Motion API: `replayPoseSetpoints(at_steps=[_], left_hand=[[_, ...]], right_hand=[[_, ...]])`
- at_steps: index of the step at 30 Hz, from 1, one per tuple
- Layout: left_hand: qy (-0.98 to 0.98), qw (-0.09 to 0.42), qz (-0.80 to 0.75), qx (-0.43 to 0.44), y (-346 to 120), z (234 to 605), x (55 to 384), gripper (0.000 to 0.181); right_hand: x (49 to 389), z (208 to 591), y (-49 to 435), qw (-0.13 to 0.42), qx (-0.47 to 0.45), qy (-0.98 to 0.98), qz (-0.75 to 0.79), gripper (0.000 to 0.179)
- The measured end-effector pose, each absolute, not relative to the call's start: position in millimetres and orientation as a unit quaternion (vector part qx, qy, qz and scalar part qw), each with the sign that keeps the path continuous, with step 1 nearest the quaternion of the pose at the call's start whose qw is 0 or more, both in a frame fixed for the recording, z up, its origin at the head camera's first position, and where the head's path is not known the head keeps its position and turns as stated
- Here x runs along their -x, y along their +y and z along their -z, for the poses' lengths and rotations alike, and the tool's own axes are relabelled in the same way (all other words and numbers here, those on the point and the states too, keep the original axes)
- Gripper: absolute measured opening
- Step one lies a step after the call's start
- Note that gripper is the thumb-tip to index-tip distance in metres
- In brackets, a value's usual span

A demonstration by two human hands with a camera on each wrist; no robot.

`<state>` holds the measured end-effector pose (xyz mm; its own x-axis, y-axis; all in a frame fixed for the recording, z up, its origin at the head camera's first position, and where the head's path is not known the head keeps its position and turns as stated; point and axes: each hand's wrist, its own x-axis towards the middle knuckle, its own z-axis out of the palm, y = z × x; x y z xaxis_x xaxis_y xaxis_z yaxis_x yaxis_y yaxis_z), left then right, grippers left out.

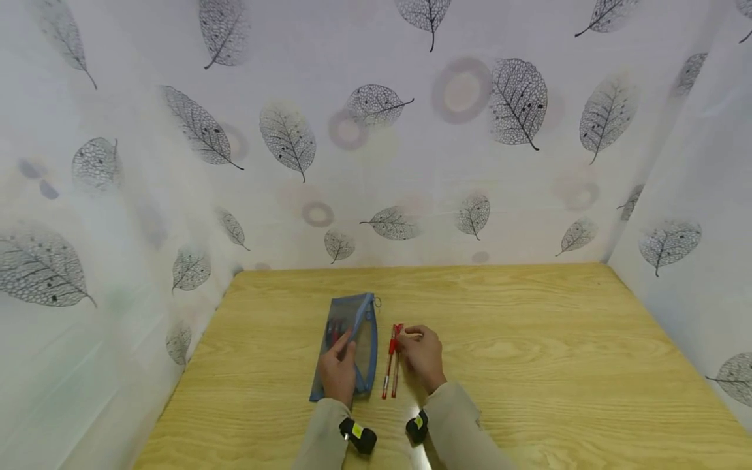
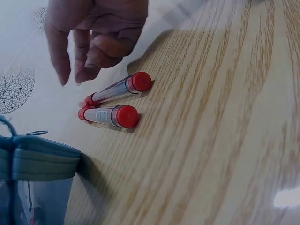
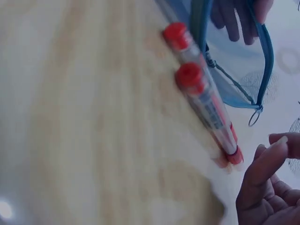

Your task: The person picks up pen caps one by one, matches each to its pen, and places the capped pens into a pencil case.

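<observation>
A mesh pencil case with blue trim lies left of centre on the table, its zipper side gaping. Dark and red pens show faintly through the mesh. My left hand pinches the case's blue edge between thumb and fingers; the right wrist view shows those fingers near the opening. Two clear pens with red ends lie side by side on the wood, just right of the case. Over their far ends hovers my right hand, fingers loosely bent, holding nothing and apart from the pens in the left wrist view.
A wood-grain table extends to the right and in front. Pale leaf-print sheets rise along its back and both sides. A small ring hangs from the case's zipper at the far corner.
</observation>
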<state>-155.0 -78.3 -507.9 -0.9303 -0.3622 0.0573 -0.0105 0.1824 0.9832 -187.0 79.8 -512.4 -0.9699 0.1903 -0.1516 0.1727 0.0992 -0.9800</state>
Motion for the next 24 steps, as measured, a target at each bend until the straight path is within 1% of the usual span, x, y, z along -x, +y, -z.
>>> replayPoseSetpoints(at_steps=[11,15,21,24], left_hand=[[-0.751,0.134,0.634,-0.122,-78,508,155,0.029],[-0.755,0.134,0.630,-0.123,-78,508,154,0.029],[-0.762,0.135,0.620,-0.129,-77,509,155,0.028],[-0.762,0.135,0.620,-0.129,-77,511,156,0.028]], right_hand=[[181,518,83,-0.013,0.133,-0.726,-0.675,0.032],[181,522,84,-0.015,0.123,-0.744,-0.656,0.032],[182,525,81,0.000,0.122,-0.791,-0.599,0.033],[184,526,80,-0.004,0.121,-0.803,-0.583,0.034]])
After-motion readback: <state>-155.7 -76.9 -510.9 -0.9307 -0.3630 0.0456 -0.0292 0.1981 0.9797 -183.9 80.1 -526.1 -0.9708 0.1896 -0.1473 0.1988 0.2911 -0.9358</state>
